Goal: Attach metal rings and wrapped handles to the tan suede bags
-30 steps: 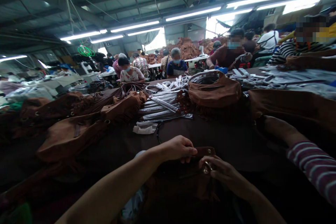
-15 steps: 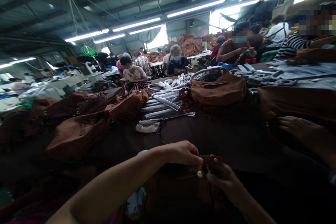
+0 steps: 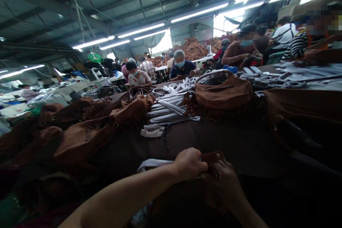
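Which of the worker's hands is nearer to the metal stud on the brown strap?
The right hand, just below the metal stud in the picture; the left hand is farther off, to the stud's left, at the other visible end of the brown strap.

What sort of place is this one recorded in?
Most likely a workshop or factory floor where bags are made or finished: a brown fringed bag and a pile of pale strips lie on the worktable, with several people beyond it under long tube lights.
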A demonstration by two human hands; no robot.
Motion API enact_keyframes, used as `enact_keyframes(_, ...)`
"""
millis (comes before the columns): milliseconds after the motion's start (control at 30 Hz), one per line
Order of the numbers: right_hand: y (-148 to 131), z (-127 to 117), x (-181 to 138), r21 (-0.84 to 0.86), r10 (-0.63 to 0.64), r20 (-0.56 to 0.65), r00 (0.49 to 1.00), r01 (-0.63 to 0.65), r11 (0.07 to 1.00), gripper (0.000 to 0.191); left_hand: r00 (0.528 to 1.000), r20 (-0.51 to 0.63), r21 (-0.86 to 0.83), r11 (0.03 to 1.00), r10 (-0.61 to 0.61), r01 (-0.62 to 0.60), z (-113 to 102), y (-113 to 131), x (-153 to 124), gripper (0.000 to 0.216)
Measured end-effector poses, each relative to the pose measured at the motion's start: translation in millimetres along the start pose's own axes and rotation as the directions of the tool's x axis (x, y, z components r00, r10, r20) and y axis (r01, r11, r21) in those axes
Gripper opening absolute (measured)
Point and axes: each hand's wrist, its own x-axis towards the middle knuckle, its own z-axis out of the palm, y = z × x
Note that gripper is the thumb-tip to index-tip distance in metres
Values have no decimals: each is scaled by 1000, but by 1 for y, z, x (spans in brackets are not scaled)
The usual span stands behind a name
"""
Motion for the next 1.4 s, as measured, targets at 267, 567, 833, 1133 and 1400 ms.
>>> enact_keyframes(267, 7, -4, -1, 398, -37, 132, 991, -19, 917, 48, 979, 193, -292, 949, -63, 119, -4, -13, 25, 21)
enact_keyframes(567, 1, 20, -8, 238, 174, -126, 977, -140, 961, 31, 997, 41, -5, 997, -71, 71, -7, -2, 9, 22)
enact_keyframes(833, 6, 23, -8, 229, 95, -52, 994, -80, 970, 33, 971, 223, 32, 996, -89, 84, -10, 6, 22, 4)
enact_keyframes(1133, 13, 18, -15, 139, 93, -44, 995, -86, 987, 38, 915, 401, -87, 992, -51, 93, -14, 2, 45, 25)
enact_keyframes(1400, 16, 4, -1, 162, -3, 171, 985, -26, 986, 38, 941, 330, -176, 974, -81, 145, -6, -13, 45, 25)
